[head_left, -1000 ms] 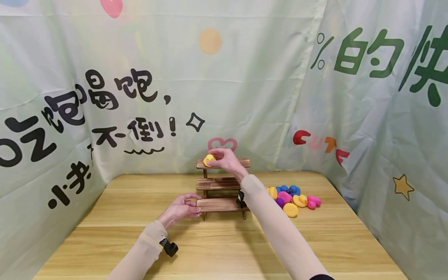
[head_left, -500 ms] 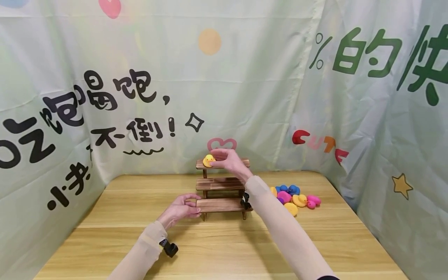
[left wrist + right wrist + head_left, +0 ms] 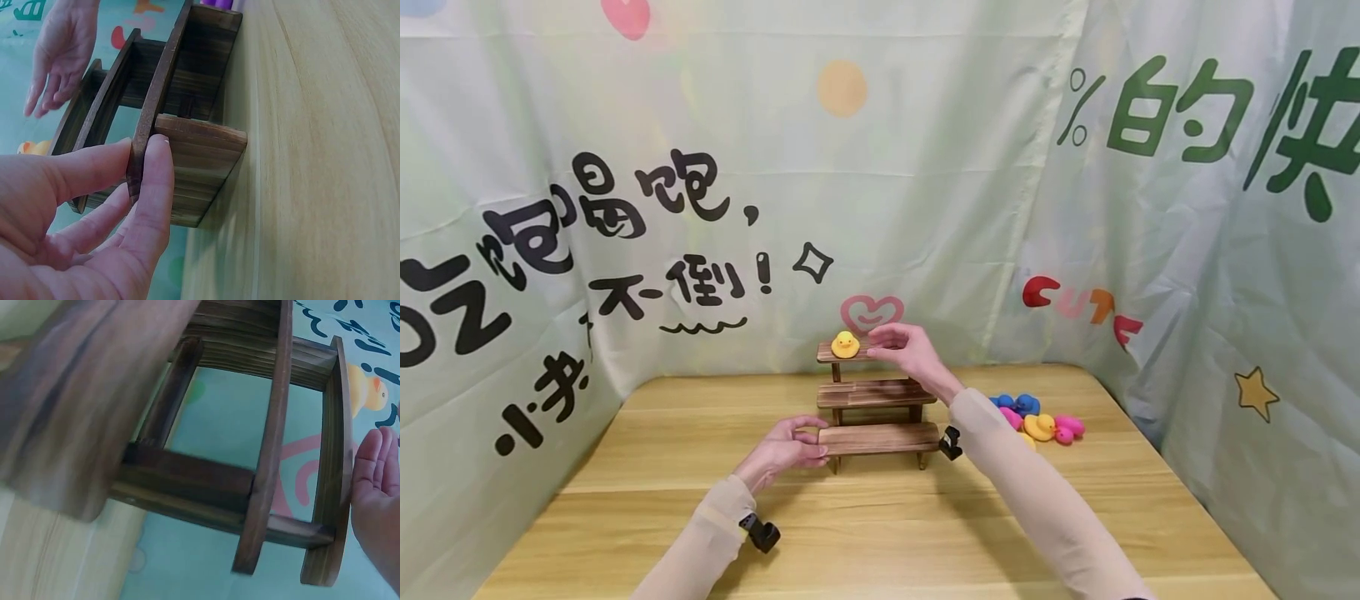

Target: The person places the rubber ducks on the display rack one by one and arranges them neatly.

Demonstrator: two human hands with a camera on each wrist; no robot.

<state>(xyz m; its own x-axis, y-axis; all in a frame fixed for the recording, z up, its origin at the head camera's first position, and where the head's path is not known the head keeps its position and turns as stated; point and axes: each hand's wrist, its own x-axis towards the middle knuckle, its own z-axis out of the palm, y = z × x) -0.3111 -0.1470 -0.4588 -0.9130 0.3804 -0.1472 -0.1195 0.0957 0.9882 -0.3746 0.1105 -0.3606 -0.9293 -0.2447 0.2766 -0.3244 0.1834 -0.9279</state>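
Note:
A small yellow rubber duck (image 3: 845,345) sits upright near the left end of the top step of a three-tier wooden stand (image 3: 878,438). My right hand (image 3: 910,348) hovers just right of the duck, fingers relaxed and apart from it. In the right wrist view the duck (image 3: 365,390) stands beyond the fingertips on the top step. My left hand (image 3: 784,448) pinches the left end of the lowest step. The left wrist view shows the thumb above and a finger below that wooden step (image 3: 153,106), with the duck (image 3: 34,148) partly hidden behind the hand.
Right of the stand, several rubber ducks lie in a cluster: a blue duck (image 3: 1027,404), a yellow duck (image 3: 1040,427) and a pink duck (image 3: 1069,429) show, others partly behind my right sleeve. A printed cloth (image 3: 925,208) hangs behind the wooden table (image 3: 685,433).
My right hand has let go of the yellow duck and drawn back to the right, leaving it on the top step. The left hand keeps its pinch on the lowest step.

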